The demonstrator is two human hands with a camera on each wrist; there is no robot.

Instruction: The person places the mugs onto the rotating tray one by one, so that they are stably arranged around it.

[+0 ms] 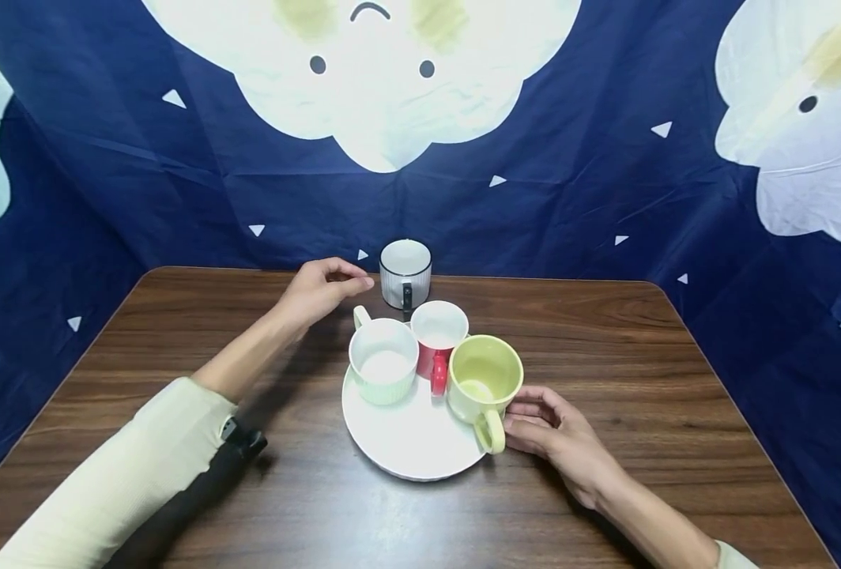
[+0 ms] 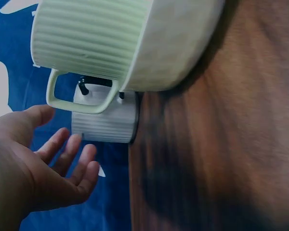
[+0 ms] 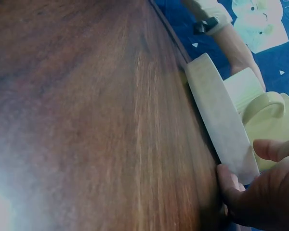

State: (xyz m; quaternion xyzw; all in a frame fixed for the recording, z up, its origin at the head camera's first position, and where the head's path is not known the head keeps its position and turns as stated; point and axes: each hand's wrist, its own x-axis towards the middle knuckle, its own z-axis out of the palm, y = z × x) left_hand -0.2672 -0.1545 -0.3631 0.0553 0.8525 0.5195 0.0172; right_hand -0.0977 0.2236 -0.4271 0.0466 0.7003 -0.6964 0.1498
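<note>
A round white plate [image 1: 420, 446] bears three mugs: a pale green ribbed mug [image 1: 386, 391] at left, a red mug [image 1: 428, 359] with a white inside at the back, and a yellow mug [image 1: 469, 405] at right. Behind them a white ribbed mug [image 1: 394, 291] with a black rim and handle stands on the table. Just left of that mug my left hand [image 1: 321, 291] hovers, fingers loosely bent and apart from it. My right hand [image 3: 265, 192] grips the plate's right edge, thumb over the rim beside the yellow mug and fingers lower on the outside.
The brown wooden table [image 1: 285, 506] ends a little behind the white mug. A dark blue cloth [image 1: 534, 213] with cloud prints hangs right behind its back edge. A black strap device [image 1: 244, 437] is on the left wrist.
</note>
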